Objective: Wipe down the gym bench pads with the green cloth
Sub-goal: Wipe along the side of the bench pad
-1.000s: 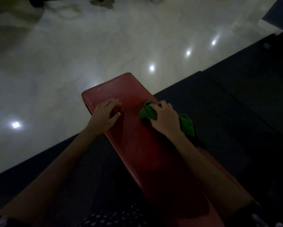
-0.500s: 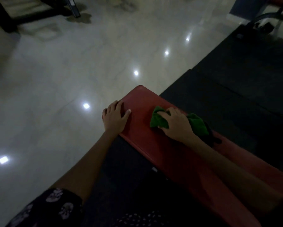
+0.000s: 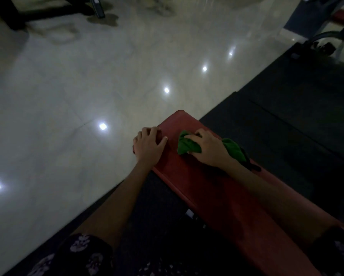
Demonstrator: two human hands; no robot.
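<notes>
A long red bench pad (image 3: 212, 194) runs from the centre of the view toward the lower right. My right hand (image 3: 210, 149) grips a bunched green cloth (image 3: 188, 145) and holds it against the pad near its far end; more of the cloth shows behind my wrist. On the pad's left edge, near the far corner, rests my left hand (image 3: 149, 145), fingers curled over the side and thumb lying on top.
Dark rubber mat (image 3: 286, 124) lies under and to the right of the bench. Glossy pale floor (image 3: 77, 96) with light reflections spreads left and ahead. Dark equipment legs (image 3: 18, 14) stand at the top left, and a machine frame (image 3: 326, 42) at the top right.
My left hand slid from the pad's top to its left edge near the far corner. My right hand with the cloth moved a little toward the far end. The view has tilted up.
</notes>
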